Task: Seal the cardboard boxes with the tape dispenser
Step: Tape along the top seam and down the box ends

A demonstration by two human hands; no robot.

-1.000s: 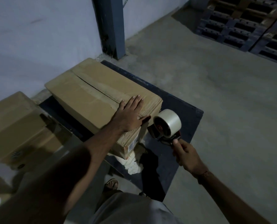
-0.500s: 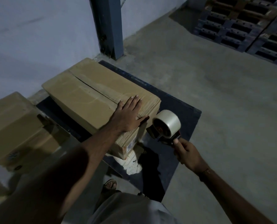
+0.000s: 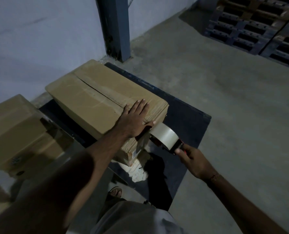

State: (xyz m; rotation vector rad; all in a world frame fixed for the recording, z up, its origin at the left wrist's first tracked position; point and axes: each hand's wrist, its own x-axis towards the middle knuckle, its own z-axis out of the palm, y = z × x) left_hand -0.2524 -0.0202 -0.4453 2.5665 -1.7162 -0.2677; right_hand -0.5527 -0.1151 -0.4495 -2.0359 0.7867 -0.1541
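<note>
Since half a second ago, tape dispenser (image 3: 167, 138) brought in against near end of cardboard box (image 3: 96, 100). Left hand (image 3: 134, 119) pressed flat, fingers straight, on box top. Box lying on dark platform (image 3: 187, 119), long axis running far-left to near-right. Right hand (image 3: 193, 162) gripping dispenser handle, roll pointing toward box. Second carton (image 3: 10, 125) at left; pallets (image 3: 258, 26) far right.

- A pale wall (image 3: 39, 39) stands at the left, in dim light
- A blue steel column (image 3: 114, 26) meets the grey concrete floor (image 3: 233, 107)
- Dark stacked pallets (image 3: 258, 26) stand far right
</note>
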